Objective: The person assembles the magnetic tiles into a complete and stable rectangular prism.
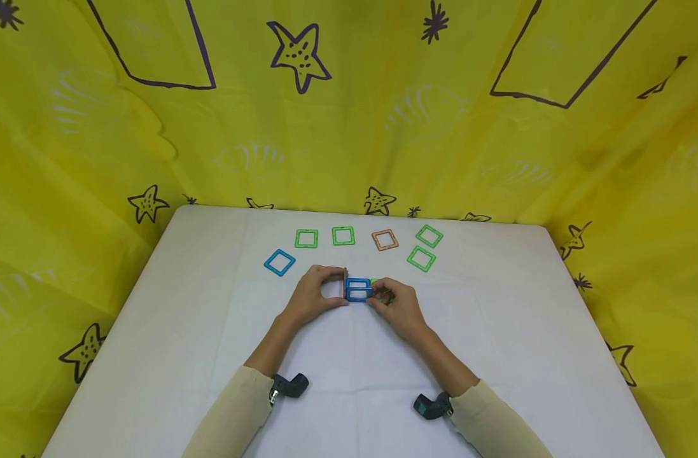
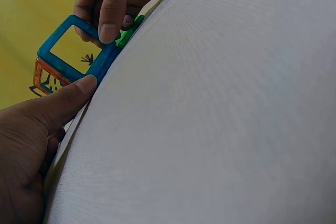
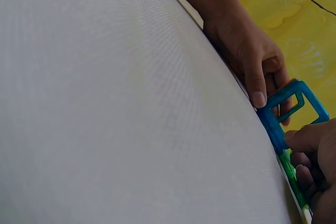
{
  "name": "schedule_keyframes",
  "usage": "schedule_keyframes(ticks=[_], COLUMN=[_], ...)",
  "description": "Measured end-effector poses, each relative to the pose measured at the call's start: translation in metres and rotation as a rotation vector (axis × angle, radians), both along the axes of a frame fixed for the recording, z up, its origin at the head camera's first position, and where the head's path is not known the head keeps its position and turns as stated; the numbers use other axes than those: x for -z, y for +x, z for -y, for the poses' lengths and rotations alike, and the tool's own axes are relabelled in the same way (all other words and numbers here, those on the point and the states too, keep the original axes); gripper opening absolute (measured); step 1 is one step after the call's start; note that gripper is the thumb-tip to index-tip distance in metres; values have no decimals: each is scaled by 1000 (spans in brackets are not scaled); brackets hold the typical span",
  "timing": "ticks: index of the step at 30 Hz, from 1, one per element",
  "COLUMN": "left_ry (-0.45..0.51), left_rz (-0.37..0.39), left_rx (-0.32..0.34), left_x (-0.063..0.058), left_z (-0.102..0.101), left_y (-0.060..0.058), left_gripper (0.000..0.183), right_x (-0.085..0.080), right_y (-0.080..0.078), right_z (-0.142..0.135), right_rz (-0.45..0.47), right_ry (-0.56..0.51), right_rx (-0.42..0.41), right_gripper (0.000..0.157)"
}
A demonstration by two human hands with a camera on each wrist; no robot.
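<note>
Square-framed magnetic tiles are joined at the table's middle. An upright blue magnetic tile (image 1: 359, 289) (image 2: 53, 36) stands over another blue tile (image 1: 357, 299) lying flat. Along their left side rises an orange magnetic tile (image 2: 37, 77), seen nearly edge-on from the head. My left hand (image 1: 311, 296) grips this orange tile, thumb at the near edge and fingers at the far one. With thumb and fingers, my right hand (image 1: 400, 308) pinches the right side of the upright blue tile. A green tile (image 3: 294, 179) lies flat beneath my right hand, mostly hidden by it.
Behind the hands, loose tiles lie flat on the white table (image 1: 154, 356): a blue one (image 1: 266, 265) at left, several green ones (image 1: 307, 246), and an orange one (image 1: 377, 243). A yellow patterned curtain (image 1: 349, 127) surrounds the table's back and sides.
</note>
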State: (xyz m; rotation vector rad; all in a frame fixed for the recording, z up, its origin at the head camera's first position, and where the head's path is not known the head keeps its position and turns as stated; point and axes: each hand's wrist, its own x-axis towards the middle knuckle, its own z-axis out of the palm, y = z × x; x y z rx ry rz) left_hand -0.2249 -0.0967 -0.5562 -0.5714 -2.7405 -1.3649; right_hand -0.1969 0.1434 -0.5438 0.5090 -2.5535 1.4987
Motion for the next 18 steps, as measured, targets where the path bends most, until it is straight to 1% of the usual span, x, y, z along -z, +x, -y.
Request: schedule_keyframes(ticks=[5, 12, 18], left_ry=[1, 3, 4], left_rz=[-1, -5, 0], left_rx=[0, 4, 7], left_x=[1, 2, 1], left_z=[0, 0, 1], left_y=[0, -1, -1], left_gripper=[65, 65, 66], right_x=[-3, -1, -1], right_y=[2, 1, 2], right_z=[1, 1, 0], right_rz=[5, -11, 2], right_ry=[2, 1, 0], right_rx=[2, -2, -4], right_gripper=[22, 20, 19])
